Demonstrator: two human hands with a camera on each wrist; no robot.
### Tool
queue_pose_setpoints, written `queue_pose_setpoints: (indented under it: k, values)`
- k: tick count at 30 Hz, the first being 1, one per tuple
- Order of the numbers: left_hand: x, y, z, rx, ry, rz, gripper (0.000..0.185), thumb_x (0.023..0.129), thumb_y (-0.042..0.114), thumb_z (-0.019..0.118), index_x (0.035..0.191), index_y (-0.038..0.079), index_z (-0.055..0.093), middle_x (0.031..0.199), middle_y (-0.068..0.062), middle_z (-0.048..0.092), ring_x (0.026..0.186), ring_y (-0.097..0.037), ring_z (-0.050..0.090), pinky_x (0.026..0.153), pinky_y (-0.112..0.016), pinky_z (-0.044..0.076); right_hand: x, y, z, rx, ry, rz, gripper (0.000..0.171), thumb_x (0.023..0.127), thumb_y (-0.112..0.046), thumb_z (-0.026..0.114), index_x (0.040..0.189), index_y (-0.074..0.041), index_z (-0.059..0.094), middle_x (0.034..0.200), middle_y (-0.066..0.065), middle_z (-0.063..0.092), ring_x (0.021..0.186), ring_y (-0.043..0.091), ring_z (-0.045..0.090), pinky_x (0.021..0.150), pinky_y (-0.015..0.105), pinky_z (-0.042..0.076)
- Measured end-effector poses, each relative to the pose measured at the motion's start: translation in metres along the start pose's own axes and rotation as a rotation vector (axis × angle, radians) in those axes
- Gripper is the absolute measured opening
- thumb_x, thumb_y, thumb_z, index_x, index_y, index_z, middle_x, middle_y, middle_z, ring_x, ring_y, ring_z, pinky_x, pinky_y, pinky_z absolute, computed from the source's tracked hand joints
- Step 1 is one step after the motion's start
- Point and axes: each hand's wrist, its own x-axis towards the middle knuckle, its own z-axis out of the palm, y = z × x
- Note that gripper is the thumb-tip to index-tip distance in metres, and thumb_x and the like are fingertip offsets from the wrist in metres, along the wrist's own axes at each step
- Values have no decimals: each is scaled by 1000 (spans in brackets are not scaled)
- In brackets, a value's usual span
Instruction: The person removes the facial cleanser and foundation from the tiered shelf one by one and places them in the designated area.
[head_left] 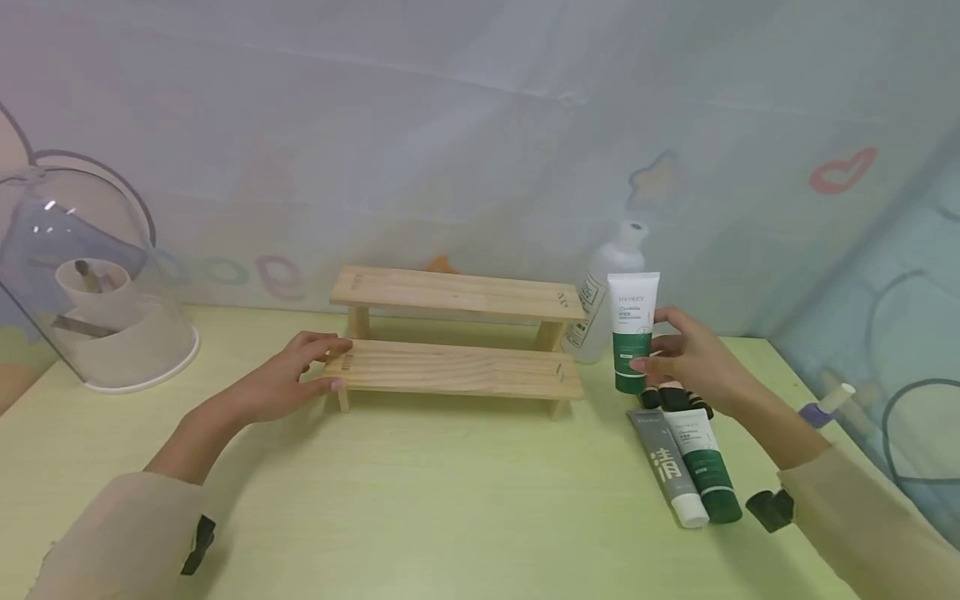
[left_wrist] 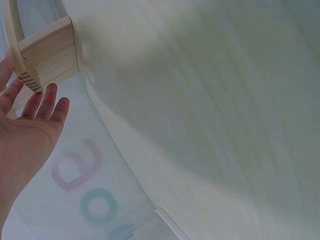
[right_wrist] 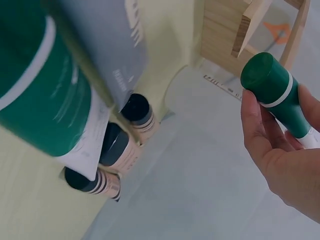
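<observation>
At the far left of the table (head_left: pixel 420 500) stands a clear domed cover (head_left: pixel 90 283) with a white cup inside. Next comes the left hand (head_left: pixel 288 379), fingers straight and relaxed, resting against the left end of the lower step of a two-step wooden shelf (head_left: pixel 457 367); it grips nothing. Behind the shelf's right end stands a white bottle (head_left: pixel 600 300). Just beside it, the right hand (head_left: pixel 693 358) holds a green and white tube (head_left: pixel 632 329) upright, cap down, lifted above the table, with thumb and fingers curled round its lower part. Below that hand lie a grey tube (head_left: pixel 667 467) and a second green tube (head_left: pixel 708 467) side by side, with three small dark-capped tubes (right_wrist: pixel 117 155) at their far ends. A small bottle (head_left: pixel 825 404) lies at the right edge.
</observation>
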Motion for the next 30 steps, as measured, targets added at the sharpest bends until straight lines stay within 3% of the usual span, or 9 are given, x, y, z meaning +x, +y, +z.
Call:
queue_pose_setpoints:
  k: [11, 16, 30]
  values:
    - [0, -2, 0, -16, -4, 2, 53, 94, 19, 54, 138, -1, 33, 136, -25, 23, 118, -42, 31, 91, -63, 27, -24, 20, -17, -5, -33, 65, 67, 86, -20, 66, 134, -2, 24, 115, 29, 52, 82, 26, 63, 78, 42, 50]
    - [-1, -1, 0, -9, -1, 3, 53, 94, 20, 53, 138, -1, 34, 135, -25, 23, 118, -42, 31, 91, -63, 28, -32, 31, -22, 40, -54, 71, 67, 86, -16, 65, 134, 1, 23, 104, 23, 57, 81, 26, 62, 74, 37, 52]
    - [-1, -2, 2, -19, -4, 16, 52, 94, 18, 53, 138, -2, 33, 136, -26, 22, 118, -42, 31, 90, -63, 27, -56, 71, -46, 147, -107, 178, 58, 86, -11, 64, 126, 6, 26, 92, 14, 61, 77, 29, 62, 69, 41, 53]
